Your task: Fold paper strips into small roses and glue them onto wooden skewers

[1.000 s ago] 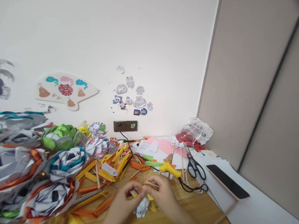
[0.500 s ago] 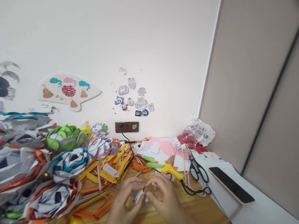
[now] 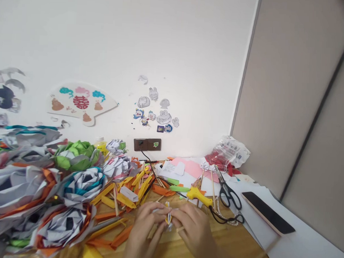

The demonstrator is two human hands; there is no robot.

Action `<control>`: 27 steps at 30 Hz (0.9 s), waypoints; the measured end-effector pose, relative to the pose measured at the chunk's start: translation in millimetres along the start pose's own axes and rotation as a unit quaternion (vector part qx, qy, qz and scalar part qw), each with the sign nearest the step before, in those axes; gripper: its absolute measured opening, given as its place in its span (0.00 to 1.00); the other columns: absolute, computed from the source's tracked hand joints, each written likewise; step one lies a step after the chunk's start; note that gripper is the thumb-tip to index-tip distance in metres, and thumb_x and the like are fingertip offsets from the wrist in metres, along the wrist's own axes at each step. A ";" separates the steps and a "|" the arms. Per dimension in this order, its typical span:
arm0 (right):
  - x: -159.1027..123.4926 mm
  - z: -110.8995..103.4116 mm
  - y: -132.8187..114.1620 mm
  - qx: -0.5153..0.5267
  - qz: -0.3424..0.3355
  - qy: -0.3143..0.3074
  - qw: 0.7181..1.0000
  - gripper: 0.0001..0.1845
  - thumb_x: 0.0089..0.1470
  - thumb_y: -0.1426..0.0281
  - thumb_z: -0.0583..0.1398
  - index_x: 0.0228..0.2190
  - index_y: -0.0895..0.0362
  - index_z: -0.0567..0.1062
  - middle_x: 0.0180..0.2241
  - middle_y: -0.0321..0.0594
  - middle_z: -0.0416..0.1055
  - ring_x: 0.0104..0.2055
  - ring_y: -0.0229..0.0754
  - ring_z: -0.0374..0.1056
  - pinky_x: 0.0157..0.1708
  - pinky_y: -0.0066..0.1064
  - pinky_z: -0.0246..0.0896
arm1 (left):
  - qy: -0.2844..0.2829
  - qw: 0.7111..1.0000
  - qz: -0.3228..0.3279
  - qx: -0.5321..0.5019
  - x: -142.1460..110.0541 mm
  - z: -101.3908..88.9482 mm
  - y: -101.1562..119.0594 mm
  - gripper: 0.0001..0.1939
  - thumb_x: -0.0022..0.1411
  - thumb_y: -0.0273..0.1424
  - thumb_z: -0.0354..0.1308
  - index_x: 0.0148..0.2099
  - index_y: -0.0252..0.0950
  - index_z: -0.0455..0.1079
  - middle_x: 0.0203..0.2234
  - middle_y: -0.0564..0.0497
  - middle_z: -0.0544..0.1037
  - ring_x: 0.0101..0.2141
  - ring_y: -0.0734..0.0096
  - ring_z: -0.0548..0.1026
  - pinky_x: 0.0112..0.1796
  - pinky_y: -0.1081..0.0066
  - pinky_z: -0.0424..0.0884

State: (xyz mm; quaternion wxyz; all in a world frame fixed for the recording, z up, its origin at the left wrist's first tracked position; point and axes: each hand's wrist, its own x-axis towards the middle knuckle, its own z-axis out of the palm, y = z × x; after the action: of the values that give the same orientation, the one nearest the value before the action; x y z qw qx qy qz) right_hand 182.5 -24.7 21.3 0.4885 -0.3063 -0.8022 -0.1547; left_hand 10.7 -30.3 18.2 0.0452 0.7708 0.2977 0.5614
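Between my fingertips is a small folded-paper flower (image 3: 168, 218) with yellow and white edges, pinched from both sides over the wooden table (image 3: 178, 253). My left hand (image 3: 145, 228) is closed on its left side. My right hand (image 3: 194, 229) grips its right side, and a short wooden stick (image 3: 180, 229) pokes out under those fingers. Much of the flower is hidden by my fingers. Just beyond my right hand lies a yellow glue gun (image 3: 199, 197). Orange and yellow folded paper strips (image 3: 121, 236) lie left of my left hand.
Large paper flowers (image 3: 62, 227) are heaped on the left. Black-handled scissors (image 3: 228, 195), a bead string (image 3: 218, 205) and a phone (image 3: 268, 213) lie on the right. A black cable (image 3: 146, 157) runs from the wall socket (image 3: 147, 144). A plastic bag (image 3: 228, 150) stands at the back.
My hands have drawn closer together and turned the flower, so its white underside no longer hangs below them. The stick in my right hand now points toward me. The view has shifted slightly.
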 end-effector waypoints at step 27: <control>-2.1 15.4 20.1 0.375 0.439 -0.223 0.786 0.06 0.37 0.74 0.63 0.24 0.59 0.74 0.26 0.34 0.70 0.31 0.40 0.65 0.32 0.27 0.58 | -0.115 0.825 -0.447 -0.327 -0.9 22.2 -20.4 0.25 0.32 0.46 0.69 0.23 0.33 0.62 0.16 0.58 0.68 0.20 0.78 0.65 0.23 0.76 0.59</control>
State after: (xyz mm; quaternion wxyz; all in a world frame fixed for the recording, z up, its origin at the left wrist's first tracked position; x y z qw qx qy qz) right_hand 185.6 -1.6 11.1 0.3875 -0.4444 -0.6626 0.4618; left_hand 22.1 -8.2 1.1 0.5746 0.5525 0.4012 0.4511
